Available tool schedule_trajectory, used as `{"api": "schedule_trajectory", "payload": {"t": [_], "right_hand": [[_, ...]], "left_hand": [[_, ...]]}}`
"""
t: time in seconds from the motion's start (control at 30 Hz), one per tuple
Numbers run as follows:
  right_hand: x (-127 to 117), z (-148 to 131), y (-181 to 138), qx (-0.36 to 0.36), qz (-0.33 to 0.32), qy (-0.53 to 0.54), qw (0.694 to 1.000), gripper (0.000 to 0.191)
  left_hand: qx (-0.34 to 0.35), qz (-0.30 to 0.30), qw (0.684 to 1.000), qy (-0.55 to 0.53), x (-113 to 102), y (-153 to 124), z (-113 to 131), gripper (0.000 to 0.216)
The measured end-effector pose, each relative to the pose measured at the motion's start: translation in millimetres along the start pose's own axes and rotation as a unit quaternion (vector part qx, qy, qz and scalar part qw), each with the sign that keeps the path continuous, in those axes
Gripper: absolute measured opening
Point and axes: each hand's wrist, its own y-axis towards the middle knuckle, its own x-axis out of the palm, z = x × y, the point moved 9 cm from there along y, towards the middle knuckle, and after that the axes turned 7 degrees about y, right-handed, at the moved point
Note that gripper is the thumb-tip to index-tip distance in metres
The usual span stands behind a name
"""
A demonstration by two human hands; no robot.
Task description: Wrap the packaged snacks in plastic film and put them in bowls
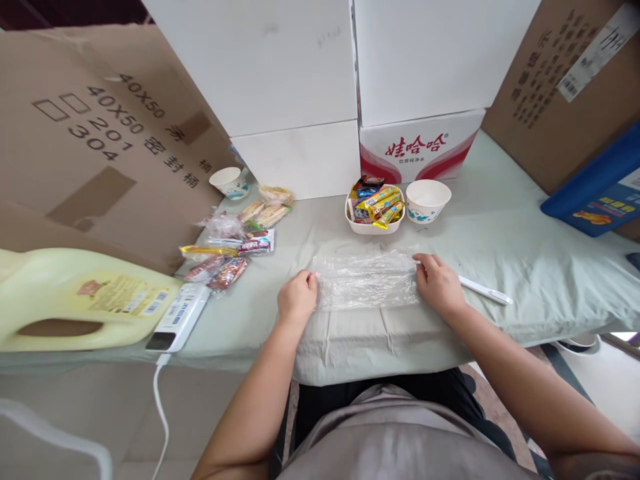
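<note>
A clear, crinkled sheet of plastic film [370, 281] lies stretched flat on the pale green cloth in front of me. My left hand [297, 295] pinches its left edge, fingers closed. At the opposite edge, my right hand [439, 283] grips the film between thumb and fingers. Beside my right hand lies a white pen-like tool [485, 291], partly hidden by the hand. Beyond the film stands a white bowl of wrapped snacks [374, 228], with several yellow packets on top. A white paper cup with blue leaf print [429, 201] stands just right of it.
Wrapped snacks [257, 241] are piled at the left, near another paper cup [229, 183]. A power bank with a cable [179, 319] lies by a yellow jug [85, 297]. White boxes [300, 160] stand behind; a blue bottle [595, 193] is at right.
</note>
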Motion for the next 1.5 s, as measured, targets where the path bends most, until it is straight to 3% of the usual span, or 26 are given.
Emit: {"api": "schedule_trajectory", "payload": {"t": [0.13,0.27,0.33,0.4,0.47,0.53,0.6,0.63,0.7,0.77,0.83,0.93,1.03,1.1,1.17,1.27,1.4,1.5], "right_hand": [[17,1,-2,0.024,-0.082,-0.133,0.987,0.036],[22,-2,-2,0.031,-0.115,-0.175,0.977,0.037],[22,-3,-1,0.028,-0.12,-0.179,0.976,0.037],[23,-2,-1,0.027,-0.123,-0.179,0.976,0.037],[24,-2,-2,0.028,-0.122,-0.18,0.976,0.037],[26,-2,-2,0.028,-0.12,-0.181,0.976,0.037],[26,-1,-2,0.025,-0.12,-0.181,0.976,0.038],[26,0,-2,0.023,-0.121,-0.181,0.976,0.038],[23,3,-1,0.02,-0.126,-0.183,0.975,0.038],[14,6,2,0.024,-0.127,-0.197,0.972,0.037],[2,5,6,0.027,-0.105,-0.216,0.97,0.035],[-3,-21,11,-0.037,-0.067,-0.192,0.978,0.037],[29,-62,4,-0.181,-0.139,-0.128,0.965,0.048],[55,-72,-3,-0.212,-0.209,-0.111,0.948,0.061],[70,-66,-6,-0.185,-0.244,-0.111,0.946,0.069],[73,-51,-7,-0.142,-0.255,-0.122,0.949,0.074],[52,-23,-13,-0.108,-0.229,-0.143,0.957,0.078],[25,-6,-23,-0.116,-0.182,-0.14,0.966,0.077]], "left_hand": [[-0.007,-0.047,0.996,0.069,1,10,9,0.035],[-0.016,-0.066,0.994,0.083,2,17,8,0.035],[-0.034,-0.053,0.994,0.087,-4,20,2,0.035],[-0.035,0.016,0.996,0.086,-19,20,2,0.033],[0.04,0.111,0.991,0.069,-35,14,22,0.03],[0.206,0.148,0.967,0.037,-36,-2,61,0.029],[0.364,0.107,0.925,0.011,-20,-25,98,0.031],[0.407,0.078,0.91,0.007,-9,-33,109,0.038],[0.419,0.029,0.907,0.02,11,-39,117,0.064],[0.39,-0.002,0.92,0.036,26,-37,113,0.079],[0.378,-0.02,0.925,0.041,33,-35,109,0.081],[0.375,-0.028,0.926,0.044,34,-35,107,0.081],[0.368,-0.028,0.928,0.049,33,-35,109,0.081],[0.368,-0.026,0.928,0.053,32,-34,108,0.081],[0.362,-0.027,0.93,0.06,32,-31,101,0.082],[0.318,-0.026,0.945,0.073,32,-20,68,0.082],[0.248,0.002,0.966,0.076,30,-7,8,0.076],[0.254,0.066,0.964,0.03,12,-15,-16,0.068]]}}
